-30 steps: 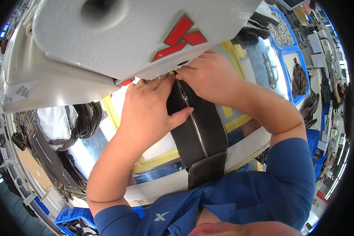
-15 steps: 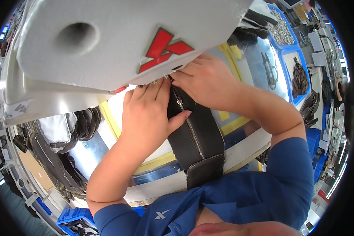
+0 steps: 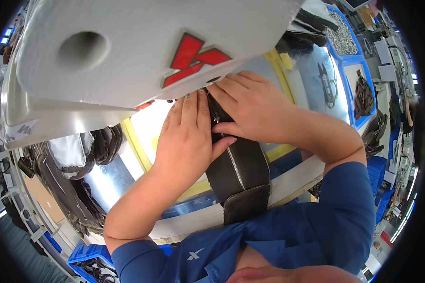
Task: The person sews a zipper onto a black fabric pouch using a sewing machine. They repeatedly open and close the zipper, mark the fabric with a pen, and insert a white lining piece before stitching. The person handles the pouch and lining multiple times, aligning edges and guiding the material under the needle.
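Observation:
A black bag piece (image 3: 243,151) with a metal zipper (image 3: 235,165) down its middle lies under both my hands, its near end hanging over the table edge toward me. My left hand (image 3: 186,137) rests flat along its left side, fingers stretched forward and thumb beside the zipper. From the right, my right hand (image 3: 257,106) presses flat on the piece, fingers extended and thumb across the zipper near its slider (image 3: 216,120). Over my fingertips hangs a large light grey sewing machine head (image 3: 127,56) with a red emblem, hiding the piece's far end.
Thread snips (image 3: 327,85) lie on the metal tabletop to the right. Beyond them, blue bins hold small metal parts (image 3: 342,35) and dark strips (image 3: 363,96). Dark bag pieces (image 3: 73,188) are heaped at the left. A blue crate (image 3: 92,259) stands at lower left.
My right hand has moved slightly toward me, and its thumb has come over the zipper. My left hand has shifted a little to the right.

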